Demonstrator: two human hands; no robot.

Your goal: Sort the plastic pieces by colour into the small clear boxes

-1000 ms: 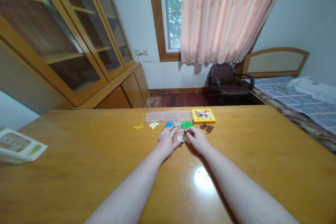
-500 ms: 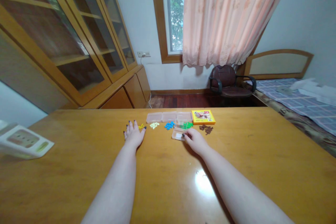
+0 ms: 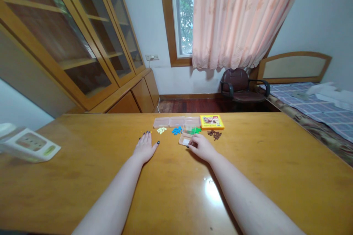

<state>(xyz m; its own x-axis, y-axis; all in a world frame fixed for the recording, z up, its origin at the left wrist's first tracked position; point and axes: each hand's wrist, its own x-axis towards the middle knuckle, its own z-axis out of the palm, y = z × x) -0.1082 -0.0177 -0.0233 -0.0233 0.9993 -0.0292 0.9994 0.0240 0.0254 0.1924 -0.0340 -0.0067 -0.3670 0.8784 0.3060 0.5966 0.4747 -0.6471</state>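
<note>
The right hand (image 3: 200, 147) pinches the rim of a small clear container (image 3: 184, 140). At its nine o'clock, the left hand (image 3: 145, 149) lies flat, fingers wide, on the glossy wooden surface (image 3: 248, 161). The yellow box (image 3: 211, 122) has unreadable print. A pink curtain (image 3: 237, 18) hangs behind.

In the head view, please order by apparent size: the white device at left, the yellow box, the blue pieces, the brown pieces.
1. white device, though nearer the camera.
2. yellow box.
3. brown pieces and blue pieces: too alike to rank.

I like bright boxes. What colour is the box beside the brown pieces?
The box is yellow, seen best in the head view.
</note>
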